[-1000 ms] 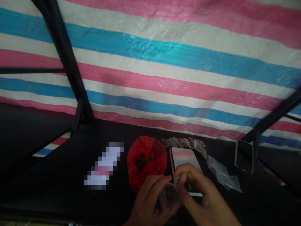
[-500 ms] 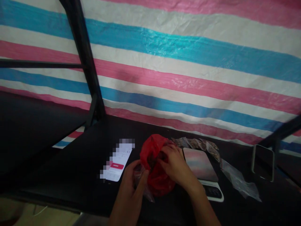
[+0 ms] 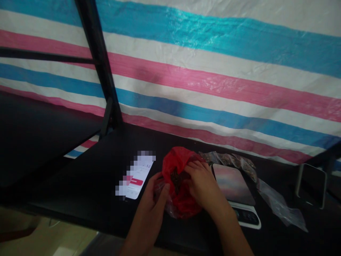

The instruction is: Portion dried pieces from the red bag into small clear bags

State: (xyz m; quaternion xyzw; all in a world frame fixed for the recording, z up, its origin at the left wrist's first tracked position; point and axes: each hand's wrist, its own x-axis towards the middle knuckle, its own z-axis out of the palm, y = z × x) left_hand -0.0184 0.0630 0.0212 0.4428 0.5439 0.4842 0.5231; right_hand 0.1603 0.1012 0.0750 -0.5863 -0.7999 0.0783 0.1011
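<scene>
A red plastic bag (image 3: 174, 160) stands with its mouth open on the black table, dark brown dried bits (image 3: 176, 179) showing inside. My left hand (image 3: 153, 202) is closed on a small clear plastic bag (image 3: 170, 208) against the red bag's near left side. Over the right side of the red bag's mouth, my right hand (image 3: 204, 183) has its fingers curled inward, the tips partly hidden in the bag. Just right of that hand lies a digital scale (image 3: 234, 185) with a shiny plate.
Behind the scale lie several filled clear packets (image 3: 234, 161). A flat clear bag (image 3: 282, 206) is right of it, then a dark-screened phone (image 3: 311, 186). A lit phone (image 3: 140, 177) lies left. A black metal post (image 3: 99, 64) rises before the striped sheet (image 3: 213, 74).
The view has tilted down a little, so the sheet sits higher and table things sit further right. My right hand's fingers have shifted in the bag's mouth, and more brown bits show.
</scene>
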